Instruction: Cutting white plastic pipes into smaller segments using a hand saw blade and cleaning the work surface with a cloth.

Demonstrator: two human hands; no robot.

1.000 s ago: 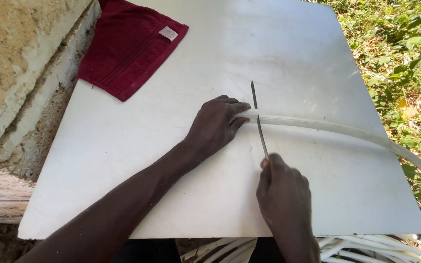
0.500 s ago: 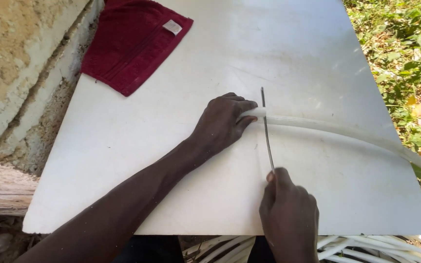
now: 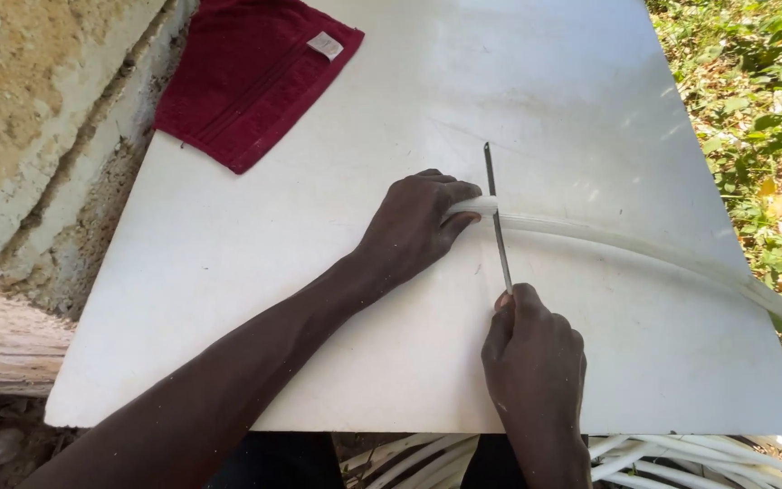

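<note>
Pinning the white tube's (image 3: 590, 237) cut end to the bench (image 3: 228, 272), the left hand (image 3: 414, 226) sits just beside the blade (image 3: 497, 217) gripped in the right hand (image 3: 536, 358) (fingertips nearly touching it), so a slip could nick them.

One label only — a small sewn tag (image 3: 325, 44) on the red towel (image 3: 246, 81), near its top-right corner (upper left of the white board (image 3: 228, 299)). Roughly square, pale whitish-grey, lying flat, turned approx. diagonal like the towel. Print too small to tell. No pkgs, signs or screens.
</note>
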